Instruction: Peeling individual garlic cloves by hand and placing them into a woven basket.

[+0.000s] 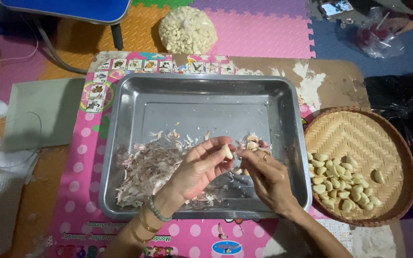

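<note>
A garlic clove is pinched at the fingertips of the left hand, thumb and forefinger closed on its lower end. The clove is held above the middle of the steel tray, not resting on it. Its long axis is set roughly upright in the picture, tilted a little, with the upper end left bare and turned toward the right hand.

The right hand is placed just beside the clove, on its right and slightly lower; its fingers are curled in, and the fingertips are brought close to the clove's free side (whether they touch it, or grip a bit of skin, cannot be told from this view). Some papery skin and perhaps another clove are seen just above the knuckles of that hand. So the clove is carried by the left hand, while the right is the nearer free hand and meets it from the side.

Under both hands a heap of peel is spread over the left and middle of the tray floor. Well to the right, a woven basket is set on the table, with peeled cloves gathered in its lower left part. Beyond the tray's far rim, a net bag of garlic is laid on the foam mat.
</note>
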